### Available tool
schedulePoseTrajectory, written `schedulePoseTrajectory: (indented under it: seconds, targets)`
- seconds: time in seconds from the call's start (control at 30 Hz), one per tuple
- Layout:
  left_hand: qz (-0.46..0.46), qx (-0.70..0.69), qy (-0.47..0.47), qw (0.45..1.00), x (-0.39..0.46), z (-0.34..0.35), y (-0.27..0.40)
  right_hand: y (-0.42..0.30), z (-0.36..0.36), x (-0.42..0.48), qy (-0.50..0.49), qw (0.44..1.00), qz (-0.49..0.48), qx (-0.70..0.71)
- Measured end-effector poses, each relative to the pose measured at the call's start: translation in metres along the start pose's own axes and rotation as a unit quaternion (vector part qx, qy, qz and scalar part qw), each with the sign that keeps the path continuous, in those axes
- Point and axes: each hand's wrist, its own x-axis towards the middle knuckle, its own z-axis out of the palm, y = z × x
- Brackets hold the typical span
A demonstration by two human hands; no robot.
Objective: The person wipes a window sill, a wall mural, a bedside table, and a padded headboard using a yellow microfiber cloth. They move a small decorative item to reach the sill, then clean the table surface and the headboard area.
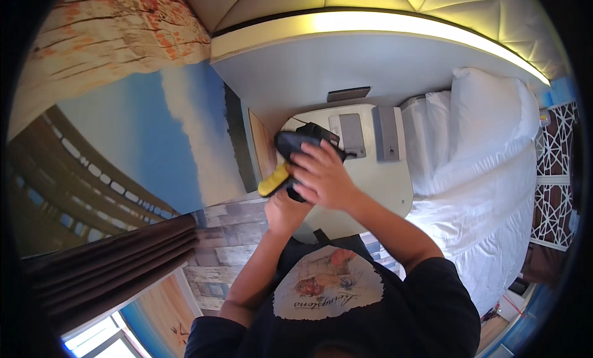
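My left hand grips the lower end of a dark handheld object with a rounded, oval upper end. What exactly it is, I cannot tell, as blur and my fingers cover much of it. A yellow, rounded piece sticks out to the left above my left hand; whether it belongs to the dark object is unclear. Over the right side of the object lies my right hand, fingers spread and blurred by motion. Just behind it, a black boxy item rests on the white table.
Two flat grey boxes, a lighter one and one with a small dark emblem, lie on the table's far side. A bed with white bedding stands to the right. A mural wall and brown curtain bound the left.
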Motion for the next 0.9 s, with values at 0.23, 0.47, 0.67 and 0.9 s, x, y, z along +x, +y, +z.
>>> schedulePoseTrajectory:
  seconds: [0.23, 0.47, 0.67, 0.9]
  targets:
    - [0.057, -0.011, 0.07, 0.996, 0.005, -0.017, 0.004, -0.021, -0.028, 0.037, 0.013, 0.996, 0.024, -0.09]
    - [0.068, -0.016, 0.074, 0.995, 0.004, -0.028, 0.012, -0.021, -0.023, 0.036, 0.087, 0.995, -0.033, -0.039]
    - [0.089, -0.061, 0.053, 0.993, 0.005, -0.038, 0.007, 0.015, -0.026, 0.055, 0.227, 0.97, 0.04, 0.084]
    - [-0.004, -0.291, 0.006, 0.957, -0.002, -0.035, -0.012, 0.051, -0.014, 0.031, 0.178, 0.955, 0.152, 0.182]
